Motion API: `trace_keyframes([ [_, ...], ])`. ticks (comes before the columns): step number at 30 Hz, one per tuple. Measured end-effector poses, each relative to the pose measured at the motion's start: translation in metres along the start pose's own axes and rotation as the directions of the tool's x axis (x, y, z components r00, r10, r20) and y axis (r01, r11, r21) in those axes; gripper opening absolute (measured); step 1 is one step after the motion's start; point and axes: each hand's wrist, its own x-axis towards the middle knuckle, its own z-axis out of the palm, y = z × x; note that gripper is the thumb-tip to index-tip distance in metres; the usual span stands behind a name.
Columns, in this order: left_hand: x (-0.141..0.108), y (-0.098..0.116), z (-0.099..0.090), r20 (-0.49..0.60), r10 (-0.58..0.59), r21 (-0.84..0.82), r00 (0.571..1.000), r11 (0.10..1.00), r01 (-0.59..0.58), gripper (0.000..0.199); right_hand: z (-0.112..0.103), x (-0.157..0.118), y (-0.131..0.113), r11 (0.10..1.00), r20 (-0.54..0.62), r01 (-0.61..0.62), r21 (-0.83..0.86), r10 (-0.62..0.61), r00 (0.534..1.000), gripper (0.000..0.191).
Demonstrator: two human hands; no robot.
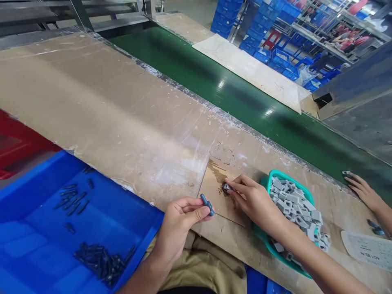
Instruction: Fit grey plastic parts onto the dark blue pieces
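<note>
Work looks early-to-mid, judging by the piles: my left hand [180,218] pinches one blue pin [207,204] betw. thumb and forefinger, other fingers curled, pin held just over the near edge of the board [214,196]. My right hand [254,200] presses one small grey block [227,187] down on that board w/ fingertips closed round it; pin and block are near but not joined yet. Green basket [266,179] just right of my hand holds a heap of grey blocks [295,204], too many to count, so plenty left, I'd say. Blue bin [43,188] at left holds loose dark pins [102,261] in 2 clusters plus strays, dozens, can't count exactly. No finished pieces I can tell apart. Counts: 1 pin in hand, 1 block under fingers, 1 basket, 1 bin, 1 board. Co-worker's hand [364,192] rests at the far right by the green belt [245,98], a small part at its fingertips.
</note>
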Motion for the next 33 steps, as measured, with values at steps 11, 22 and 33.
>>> trace_keyframes([
  [11,0.013,-0.011,0.034,0.123,0.023,-0.073,0.992,0.997,-0.014,0.028,-0.044,-0.031,-0.031,0.746,-0.01,-0.339,0.573,0.42,0.907,0.032],
  [22,0.004,-0.016,0.047,0.211,0.129,0.152,0.969,0.975,-0.163,0.016,-0.044,-0.048,-0.038,0.885,-0.136,-0.121,0.45,0.202,0.97,0.027],
  [33,-0.002,0.039,0.019,0.073,0.421,0.769,0.904,0.554,-0.32,0.036,-0.057,-0.008,0.048,0.924,-0.408,-0.291,0.246,0.371,0.834,0.029],
])
